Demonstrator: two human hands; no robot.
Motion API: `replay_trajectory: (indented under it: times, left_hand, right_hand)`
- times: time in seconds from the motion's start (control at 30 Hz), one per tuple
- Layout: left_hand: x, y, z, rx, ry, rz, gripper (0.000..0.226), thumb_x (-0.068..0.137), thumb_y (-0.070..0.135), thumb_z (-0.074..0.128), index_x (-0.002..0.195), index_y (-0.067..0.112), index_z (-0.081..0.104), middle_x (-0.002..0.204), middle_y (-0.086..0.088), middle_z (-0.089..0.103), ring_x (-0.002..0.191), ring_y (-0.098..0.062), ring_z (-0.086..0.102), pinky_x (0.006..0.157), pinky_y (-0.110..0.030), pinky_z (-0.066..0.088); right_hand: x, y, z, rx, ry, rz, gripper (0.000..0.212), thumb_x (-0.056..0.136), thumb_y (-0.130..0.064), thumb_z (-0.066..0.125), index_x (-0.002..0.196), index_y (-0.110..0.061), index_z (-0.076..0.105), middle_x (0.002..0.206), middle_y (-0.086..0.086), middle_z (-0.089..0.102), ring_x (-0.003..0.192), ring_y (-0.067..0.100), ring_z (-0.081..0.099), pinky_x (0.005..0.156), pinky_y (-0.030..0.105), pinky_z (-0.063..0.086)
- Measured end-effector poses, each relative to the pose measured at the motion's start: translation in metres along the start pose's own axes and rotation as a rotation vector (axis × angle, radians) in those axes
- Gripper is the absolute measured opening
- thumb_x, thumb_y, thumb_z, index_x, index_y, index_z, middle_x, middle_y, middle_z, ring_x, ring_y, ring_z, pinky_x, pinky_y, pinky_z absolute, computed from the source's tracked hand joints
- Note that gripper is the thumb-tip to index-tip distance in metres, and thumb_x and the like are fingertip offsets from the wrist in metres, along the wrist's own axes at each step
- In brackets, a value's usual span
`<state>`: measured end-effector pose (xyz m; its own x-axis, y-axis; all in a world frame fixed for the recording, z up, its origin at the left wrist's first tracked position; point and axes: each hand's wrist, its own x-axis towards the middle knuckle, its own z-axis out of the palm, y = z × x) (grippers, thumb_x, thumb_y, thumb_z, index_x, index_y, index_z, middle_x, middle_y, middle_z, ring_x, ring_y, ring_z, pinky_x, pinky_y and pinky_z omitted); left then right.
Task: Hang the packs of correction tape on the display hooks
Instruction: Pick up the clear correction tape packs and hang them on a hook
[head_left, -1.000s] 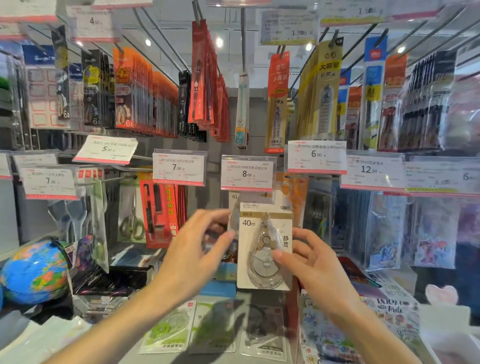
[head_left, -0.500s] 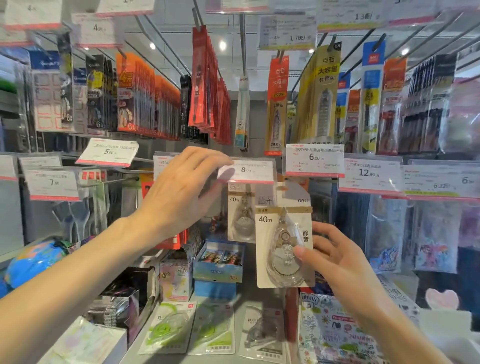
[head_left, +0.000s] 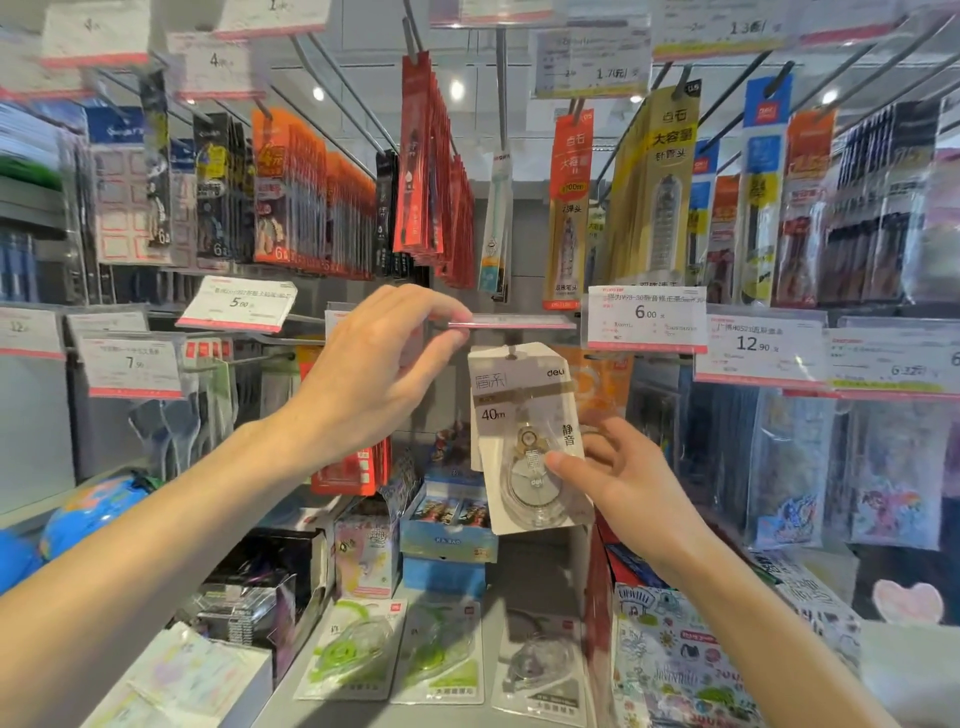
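Head view: your left hand (head_left: 374, 374) pinches price flap (head_left: 511, 323) up flat. Right hand (head_left: 613, 478) grips tape pack (head_left: 524, 441) low, long side upright. Pack hole sits right at hook tip (hook mostly hidden). 3 packs (head_left: 441, 657) wait below.

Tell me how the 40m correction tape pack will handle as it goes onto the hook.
The pack is probably light, since the right hand steers it by fingertips alone. Its flat card looks fairly stiff, though thin enough to bend. Hanging from one top hole, it would likely swing if nudged.
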<state>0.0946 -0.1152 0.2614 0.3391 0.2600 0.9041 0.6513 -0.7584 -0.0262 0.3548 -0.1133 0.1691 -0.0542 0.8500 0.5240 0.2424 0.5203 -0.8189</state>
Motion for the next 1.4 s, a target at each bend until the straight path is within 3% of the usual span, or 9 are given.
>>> replay_trajectory:
  times: [0.37, 0.6, 0.7, 0.83, 0.93, 1.0, 1.1, 1.27, 1.4]
  left_hand:
    - [-0.004, -0.003, 0.001, -0.008, -0.016, -0.023, 0.027, 0.102, 0.032, 0.054, 0.122, 0.019, 0.066, 0.116, 0.015, 0.063, 0.103, 0.001, 0.051, 0.093, -0.025, 0.043]
    - [-0.008, 0.000, 0.001, -0.042, -0.017, -0.034, 0.025, 0.102, 0.028, 0.056, 0.124, 0.019, 0.065, 0.124, 0.013, 0.063, 0.105, 0.006, 0.052, 0.101, -0.041, 0.050]
    - [-0.015, 0.002, 0.004, -0.053, -0.008, -0.045, 0.025, 0.102, 0.022, 0.059, 0.125, 0.017, 0.066, 0.132, 0.010, 0.063, 0.113, 0.002, 0.056, 0.104, -0.046, 0.049]
    - [-0.036, 0.010, 0.015, -0.070, 0.070, -0.097, 0.031, 0.098, 0.012, 0.065, 0.129, 0.013, 0.065, 0.135, 0.005, 0.063, 0.124, -0.011, 0.058, 0.105, -0.033, 0.049]
    - [-0.065, 0.016, 0.031, -0.129, 0.142, -0.231, 0.026, 0.096, 0.012, 0.065, 0.121, 0.021, 0.065, 0.115, 0.010, 0.065, 0.098, -0.007, 0.064, 0.086, -0.019, 0.051]
    - [-0.083, 0.019, 0.048, -0.215, 0.070, -0.371, 0.023, 0.097, 0.015, 0.065, 0.117, 0.027, 0.064, 0.109, 0.014, 0.065, 0.096, -0.003, 0.064, 0.080, -0.017, 0.052]
    - [-0.091, 0.011, 0.075, -0.292, -0.072, -0.548, 0.031, 0.099, 0.030, 0.061, 0.128, 0.037, 0.056, 0.122, 0.022, 0.061, 0.111, 0.012, 0.057, 0.084, -0.008, 0.045]
    - [-0.063, -0.013, 0.107, -0.479, -0.191, -0.692, 0.066, 0.095, 0.067, 0.046, 0.153, 0.050, 0.019, 0.130, 0.038, 0.048, 0.112, 0.025, 0.049, 0.086, -0.005, 0.033]
    - [-0.048, -0.038, 0.134, -0.505, -0.249, -0.747, 0.057, 0.073, 0.098, 0.019, 0.120, 0.088, -0.013, 0.155, 0.007, 0.050, 0.122, -0.028, 0.066, 0.091, -0.031, 0.039]
  right_hand:
    - [0.013, -0.006, 0.012, -0.030, 0.045, 0.037, 0.031, 0.091, -0.030, 0.077, 0.110, -0.042, 0.055, 0.098, -0.023, 0.079, 0.089, -0.003, 0.076, 0.064, 0.013, 0.057]
    - [0.016, 0.004, 0.021, -0.097, 0.129, 0.061, 0.059, 0.091, -0.034, 0.075, 0.141, -0.034, 0.043, 0.114, -0.006, 0.074, 0.089, -0.001, 0.075, 0.073, 0.021, 0.060]
    - [0.017, 0.010, 0.027, -0.181, 0.155, 0.007, 0.069, 0.094, -0.033, 0.071, 0.150, -0.038, 0.031, 0.115, -0.015, 0.067, 0.095, 0.000, 0.071, 0.084, 0.027, 0.059]
    - [0.017, 0.015, 0.034, -0.169, 0.128, -0.014, 0.074, 0.099, -0.025, 0.065, 0.157, -0.045, 0.023, 0.131, -0.022, 0.063, 0.111, 0.000, 0.067, 0.101, 0.038, 0.058]
    - [0.019, 0.017, 0.038, -0.169, 0.122, -0.001, 0.074, 0.100, -0.025, 0.063, 0.159, -0.041, 0.022, 0.144, -0.013, 0.061, 0.126, 0.005, 0.062, 0.111, 0.041, 0.051]
    - [0.020, 0.019, 0.041, -0.194, 0.112, 0.003, 0.074, 0.101, -0.025, 0.060, 0.161, -0.038, 0.019, 0.158, -0.011, 0.047, 0.142, 0.006, 0.047, 0.119, 0.036, 0.039]
    - [0.022, 0.020, 0.046, -0.258, 0.124, -0.019, 0.073, 0.102, -0.028, 0.057, 0.163, -0.034, 0.017, 0.164, -0.014, 0.035, 0.136, -0.006, 0.032, 0.109, 0.019, 0.029]
    - [0.031, 0.030, 0.056, -0.374, 0.104, -0.001, 0.059, 0.104, -0.021, 0.048, 0.160, -0.018, 0.029, 0.167, -0.008, 0.024, 0.148, 0.018, 0.038, 0.118, 0.030, 0.032]
    - [0.044, 0.035, 0.064, -0.323, 0.162, 0.036, 0.059, 0.107, -0.026, 0.046, 0.161, -0.029, 0.022, 0.165, -0.005, 0.026, 0.147, 0.021, 0.038, 0.122, 0.042, 0.034]
